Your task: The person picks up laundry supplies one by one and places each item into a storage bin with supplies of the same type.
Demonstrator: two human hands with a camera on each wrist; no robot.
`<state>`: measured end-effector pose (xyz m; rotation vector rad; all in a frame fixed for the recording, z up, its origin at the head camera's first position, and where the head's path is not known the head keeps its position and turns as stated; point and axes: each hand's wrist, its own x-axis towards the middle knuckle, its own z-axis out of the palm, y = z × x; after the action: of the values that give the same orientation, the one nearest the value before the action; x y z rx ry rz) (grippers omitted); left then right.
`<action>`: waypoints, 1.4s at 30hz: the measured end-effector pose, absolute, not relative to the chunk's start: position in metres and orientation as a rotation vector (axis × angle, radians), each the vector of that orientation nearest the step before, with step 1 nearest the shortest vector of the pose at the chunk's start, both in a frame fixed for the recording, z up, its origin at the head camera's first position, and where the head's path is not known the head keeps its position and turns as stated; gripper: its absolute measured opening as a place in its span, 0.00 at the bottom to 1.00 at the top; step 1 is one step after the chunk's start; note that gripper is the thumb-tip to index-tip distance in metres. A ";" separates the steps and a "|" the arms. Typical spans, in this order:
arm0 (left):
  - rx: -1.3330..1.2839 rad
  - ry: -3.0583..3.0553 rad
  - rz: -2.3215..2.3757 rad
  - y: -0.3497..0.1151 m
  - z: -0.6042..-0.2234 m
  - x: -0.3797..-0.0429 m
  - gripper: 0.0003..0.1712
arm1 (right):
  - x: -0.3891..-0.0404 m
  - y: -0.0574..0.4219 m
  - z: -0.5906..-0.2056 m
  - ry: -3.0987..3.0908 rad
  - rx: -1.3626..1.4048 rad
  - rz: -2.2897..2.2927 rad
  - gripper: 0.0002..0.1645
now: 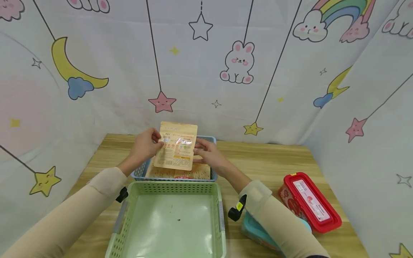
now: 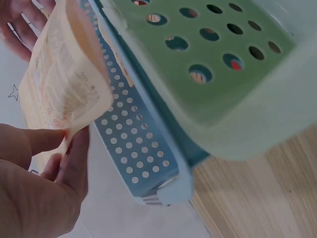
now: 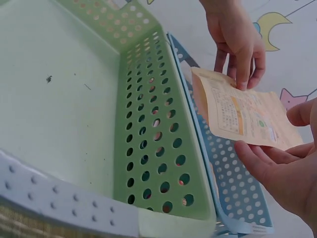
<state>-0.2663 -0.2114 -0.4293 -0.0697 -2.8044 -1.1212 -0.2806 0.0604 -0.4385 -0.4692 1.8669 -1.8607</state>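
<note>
Where two baskets stand, fingers hold one pouch

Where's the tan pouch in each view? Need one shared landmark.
Head: tan pouch slightly left of and below centre, between the left hand and right hand.
Left wrist: pouch at upper left.
Right wrist: pouch right of centre, around mid-height.
Shared landmark: blue basket, alongside the green basket in all three.
</note>
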 end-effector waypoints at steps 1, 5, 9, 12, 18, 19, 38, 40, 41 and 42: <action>-0.074 -2.823 -1.104 -0.211 -0.430 -0.266 0.14 | -0.281 0.060 -0.440 1.872 -0.461 -1.851 0.33; -0.072 -2.886 -1.071 -0.211 -0.433 -0.266 0.17 | -0.281 0.058 -0.445 1.888 -0.419 -1.830 0.35; -0.072 -2.926 -1.064 -0.210 -0.433 -0.265 0.23 | -0.282 0.055 -0.448 1.908 -0.397 -1.796 0.37; -0.078 -2.982 -1.011 -0.210 -0.433 -0.264 0.28 | -0.281 0.051 -0.452 1.932 -0.388 -1.748 0.37; -0.077 -3.126 -0.842 -0.210 -0.434 -0.266 0.35 | -0.280 0.045 -0.460 1.938 -0.355 -1.671 0.39; -0.072 -3.145 -0.818 -0.211 -0.435 -0.267 0.33 | -0.279 0.044 -0.461 1.930 -0.351 -1.667 0.39; -0.067 -3.417 -0.714 -0.204 -0.448 -0.273 0.29 | -0.272 0.033 -0.465 1.946 -0.392 -1.587 0.31; -0.067 -3.441 -0.691 -0.202 -0.450 -0.273 0.30 | -0.271 0.032 -0.466 1.956 -0.403 -1.574 0.32; -0.068 -3.451 -0.676 -0.201 -0.452 -0.272 0.31 | -0.272 0.032 -0.467 1.962 -0.410 -1.570 0.32; -0.076 -3.459 -0.665 -0.200 -0.452 -0.272 0.33 | -0.272 0.031 -0.467 1.967 -0.416 -1.566 0.32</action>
<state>-0.2717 -0.2002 -0.4524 -0.0758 -3.4588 -0.6651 -0.2715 0.0311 -0.4672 -0.4160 1.9675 -1.5658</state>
